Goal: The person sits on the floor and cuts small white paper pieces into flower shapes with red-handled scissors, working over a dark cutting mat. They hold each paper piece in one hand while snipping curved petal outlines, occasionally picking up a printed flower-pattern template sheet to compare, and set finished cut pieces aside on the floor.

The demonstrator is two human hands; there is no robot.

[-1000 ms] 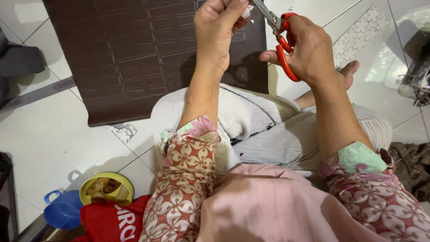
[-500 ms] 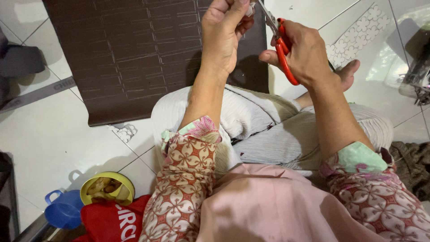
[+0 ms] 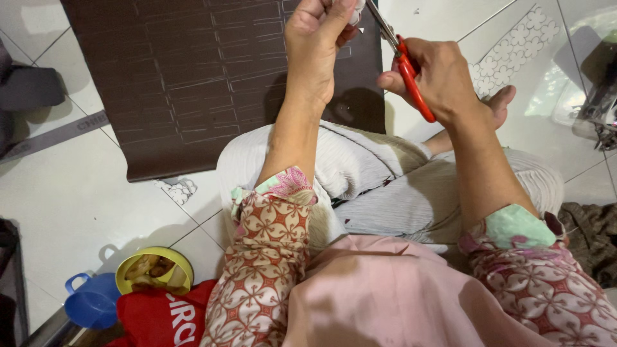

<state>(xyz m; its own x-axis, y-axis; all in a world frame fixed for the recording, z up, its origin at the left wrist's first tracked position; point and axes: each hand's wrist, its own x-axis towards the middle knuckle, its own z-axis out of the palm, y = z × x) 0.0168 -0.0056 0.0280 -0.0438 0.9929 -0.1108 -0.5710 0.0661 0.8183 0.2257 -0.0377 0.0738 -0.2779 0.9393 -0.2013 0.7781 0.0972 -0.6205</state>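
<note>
My right hand [image 3: 443,80] grips red-handled scissors [image 3: 406,67], blades pointing up toward the top edge. My left hand [image 3: 318,38] is raised beside the blades and pinches a small pale piece [image 3: 357,9] that is mostly cut off by the frame edge. A dark brown sheet [image 3: 193,83] marked with pale drawn lines lies on the white tiled floor under both hands. I sit cross-legged in light trousers, with patterned sleeves on both arms.
A yellow bowl [image 3: 154,273] with food scraps and a blue cup [image 3: 90,302] sit at the lower left beside a red cloth [image 3: 160,318]. Dark cloth [image 3: 594,238] lies at the right. A grey strip [image 3: 51,132] lies on the floor at left.
Both hands have stayed raised over the brown sheet; the scissors have shifted slightly toward the left hand and the pale piece.
</note>
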